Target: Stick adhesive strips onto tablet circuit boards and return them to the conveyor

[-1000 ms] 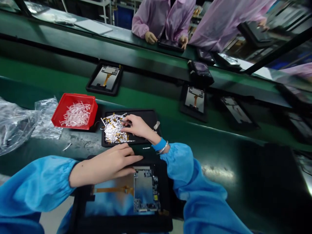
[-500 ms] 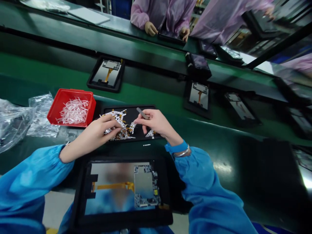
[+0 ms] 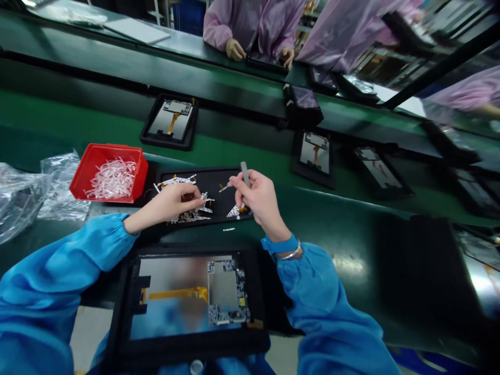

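My left hand (image 3: pixel 174 202) rests with curled fingers on a heap of small white and orange strips (image 3: pixel 187 205) lying on a flat black tray (image 3: pixel 219 179). Whether it grips one is hidden. My right hand (image 3: pixel 258 200) hovers over the tray's right part, closed on grey tweezers (image 3: pixel 244 174) whose tips point left and carry a tiny strip. Close to me lies an open tablet assembly (image 3: pixel 187 299) in a black holder, showing a circuit board and an orange flex cable.
A red bin (image 3: pixel 107 172) of white strips stands left of the tray, with crumpled plastic bags (image 3: pixel 23 192) beyond it. Several black holders with tablets ride the green conveyor (image 3: pixel 242 151). Two people in pink coats (image 3: pixel 253 26) work on the far side.
My left hand left the near tablet and went onto the strip heap. My right hand rose from the heap and turned the tweezers upright. The view drifted slightly.
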Tool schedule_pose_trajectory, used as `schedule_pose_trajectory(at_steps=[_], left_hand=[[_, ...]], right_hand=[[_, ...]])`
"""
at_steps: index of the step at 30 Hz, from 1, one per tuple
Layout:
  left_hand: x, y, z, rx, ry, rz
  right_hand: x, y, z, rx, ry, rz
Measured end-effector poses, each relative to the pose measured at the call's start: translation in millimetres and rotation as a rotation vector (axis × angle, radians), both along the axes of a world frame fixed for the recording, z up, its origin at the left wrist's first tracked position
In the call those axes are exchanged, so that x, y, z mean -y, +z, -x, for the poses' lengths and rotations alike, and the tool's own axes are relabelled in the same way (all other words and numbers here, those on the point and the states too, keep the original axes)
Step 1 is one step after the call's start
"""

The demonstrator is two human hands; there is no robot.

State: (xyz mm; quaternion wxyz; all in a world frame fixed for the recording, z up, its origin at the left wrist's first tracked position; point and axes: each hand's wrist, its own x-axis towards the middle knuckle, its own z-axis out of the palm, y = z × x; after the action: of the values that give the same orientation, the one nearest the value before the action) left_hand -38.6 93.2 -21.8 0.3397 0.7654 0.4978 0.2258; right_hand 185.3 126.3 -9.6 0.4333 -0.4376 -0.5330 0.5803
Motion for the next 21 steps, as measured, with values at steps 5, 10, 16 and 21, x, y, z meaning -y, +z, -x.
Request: schedule_pose_trajectory(at_steps=[5, 10, 16, 21], left_hand=[[11, 6.7, 1, -0.006, 0.11, -0.164], [20, 28.9, -22, 0.118, -0.053, -0.191], [30, 43.8, -31, 0.192, -0.139, -0.236], [38, 48.7, -29, 0.182, -0.217, -0.274]], right_hand=[[4, 4.7, -9, -0.034, 0.019, 0.071], [19, 7.8, -1, -0.048, 0.079, 0.132], [39, 14.1, 4, -0.041, 0.074, 0.042], [64, 26.5, -8, 0.012, 0.215, 0.009]])
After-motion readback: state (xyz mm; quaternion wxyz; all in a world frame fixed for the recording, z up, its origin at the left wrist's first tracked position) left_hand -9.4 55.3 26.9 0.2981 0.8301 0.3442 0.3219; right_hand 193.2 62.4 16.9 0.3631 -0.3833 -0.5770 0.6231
